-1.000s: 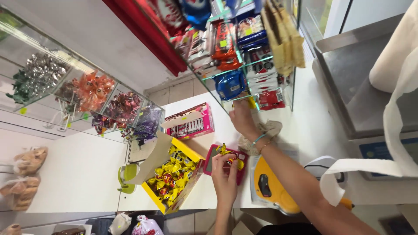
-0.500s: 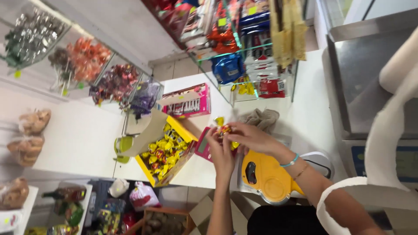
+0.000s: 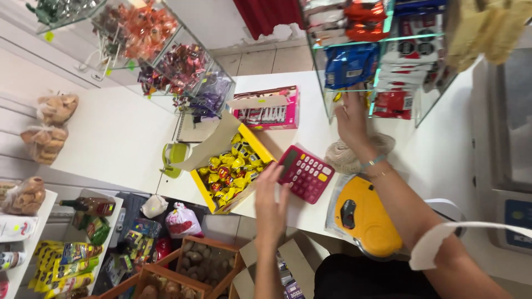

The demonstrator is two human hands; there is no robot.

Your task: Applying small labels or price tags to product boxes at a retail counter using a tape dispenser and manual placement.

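Note:
My left hand [image 3: 270,205] lies flat with fingers apart on the white counter [image 3: 310,127], its fingertips touching the near edge of a pink calculator [image 3: 306,173]. It holds nothing. My right hand [image 3: 351,117] reaches forward under a glass shelf [image 3: 354,41], its fingers spread at some small yellow sweets on the counter beneath the shelf. Whether it grips any sweet is unclear. A ball of twine [image 3: 348,158] sits under that wrist. An open yellow box of wrapped sweets [image 3: 230,171] stands left of the calculator.
A pink carton [image 3: 270,113] lies behind the yellow box. A yellow label gun [image 3: 363,216] rests by my right forearm. Glass bins of wrapped candies [image 3: 166,61] stand at the left. Wooden crates [image 3: 194,268] and shelves of packets sit below the counter. A scale [image 3: 510,166] is at the right.
Both hands held sweets together above the calculator; now they have parted. The left hand dropped flat beside the calculator and the right hand reached forward under the glass shelf.

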